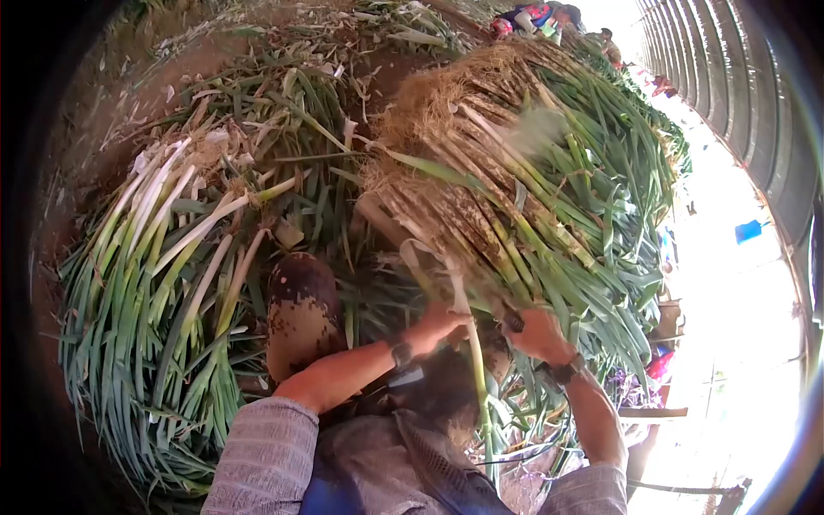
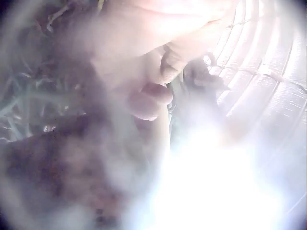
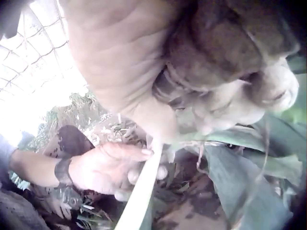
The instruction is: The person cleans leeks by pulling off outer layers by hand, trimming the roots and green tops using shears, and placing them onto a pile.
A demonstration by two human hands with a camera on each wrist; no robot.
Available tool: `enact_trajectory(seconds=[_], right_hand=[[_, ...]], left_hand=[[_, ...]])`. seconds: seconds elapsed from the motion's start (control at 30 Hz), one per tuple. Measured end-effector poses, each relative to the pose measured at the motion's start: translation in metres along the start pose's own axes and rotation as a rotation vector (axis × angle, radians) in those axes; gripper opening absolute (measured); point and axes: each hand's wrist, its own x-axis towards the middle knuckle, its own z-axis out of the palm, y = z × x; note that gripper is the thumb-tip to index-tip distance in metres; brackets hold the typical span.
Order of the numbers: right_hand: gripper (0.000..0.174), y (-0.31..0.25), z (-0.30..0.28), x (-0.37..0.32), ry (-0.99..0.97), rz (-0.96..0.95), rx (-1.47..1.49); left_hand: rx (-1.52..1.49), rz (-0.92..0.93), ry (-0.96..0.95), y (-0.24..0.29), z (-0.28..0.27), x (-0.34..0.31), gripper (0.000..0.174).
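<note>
A leek point(image 1: 475, 360) with a pale stalk stands nearly upright in front of the person's lap. My left hand point(image 1: 442, 329) grips its stalk, and in the right wrist view the thumb and fingers of that left hand point(image 3: 108, 167) close round it. Just to the right, my right hand point(image 1: 542, 335) has its fingers curled round a small dark object point(image 1: 512, 320); I cannot tell its kind. The right wrist view shows the right hand's curled fingers point(image 3: 230, 52) close to the leek stalk point(image 3: 144, 187) and green leaves. Glare washes out much of the left wrist view.
Unpeeled leeks point(image 1: 489, 197) with muddy stalks and roots lie heaped ahead. Leeks with clean white stalks point(image 1: 163, 197) lie piled at left. A boot-like, mottled leg covering point(image 1: 300, 318) is between them. Another person point(image 1: 541, 17) is at the far end, beside a ribbed wall point(image 1: 721, 69).
</note>
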Motion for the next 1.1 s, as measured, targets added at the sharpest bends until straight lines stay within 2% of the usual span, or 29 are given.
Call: enact_trajectory(seconds=[0.03, 0.27, 0.33, 0.43, 0.53, 0.67, 0.73, 0.77, 0.83, 0.97, 1.03, 1.1], right_hand=[[0.035, -0.002, -0.002, -0.008, -0.117, 0.008, -0.024], [0.032, 0.025, 0.016, -0.044, -0.073, 0.136, -0.049], [0.033, 0.028, 0.018, -0.050, -0.013, 0.019, -0.084], [0.034, 0.013, 0.009, -0.044, -0.095, 0.062, -0.049], [0.034, 0.008, 0.015, -0.035, 0.009, 0.023, -0.080], [0.036, -0.006, 0.009, -0.021, -0.049, -0.031, -0.139], [0.036, -0.012, 0.007, -0.016, 0.109, 0.056, -0.070], [0.036, -0.014, 0.003, -0.016, 0.110, 0.054, -0.074], [0.036, -0.018, -0.008, -0.016, -0.048, 0.023, -0.131], [0.035, -0.010, -0.005, -0.018, -0.027, 0.060, -0.130], [0.033, -0.002, -0.001, -0.019, 0.001, 0.009, -0.115], [0.032, -0.011, -0.009, -0.024, 0.011, 0.005, -0.086]], left_hand=[[-0.032, -0.017, -0.044, -0.003, -0.002, 0.000, 0.022], [-0.015, -0.016, -0.067, 0.001, -0.003, -0.004, 0.020], [-0.093, -0.020, -0.069, 0.002, -0.004, -0.006, 0.020], [-0.164, -0.043, -0.105, 0.001, -0.004, -0.008, 0.018], [-0.172, 0.006, -0.149, 0.010, -0.001, -0.016, 0.017], [-0.217, 0.003, -0.200, 0.006, -0.002, -0.015, 0.018], [-0.252, 0.000, -0.171, 0.005, 0.001, -0.017, 0.017], [-0.254, 0.004, -0.172, 0.006, 0.001, -0.018, 0.017], [-0.345, -0.029, -0.213, 0.008, 0.001, -0.021, 0.015], [-0.340, -0.025, -0.174, 0.005, -0.005, -0.020, 0.016], [-0.355, -0.010, -0.246, 0.006, -0.006, -0.022, 0.021], [-0.375, 0.006, -0.277, 0.005, -0.007, -0.021, 0.020]])
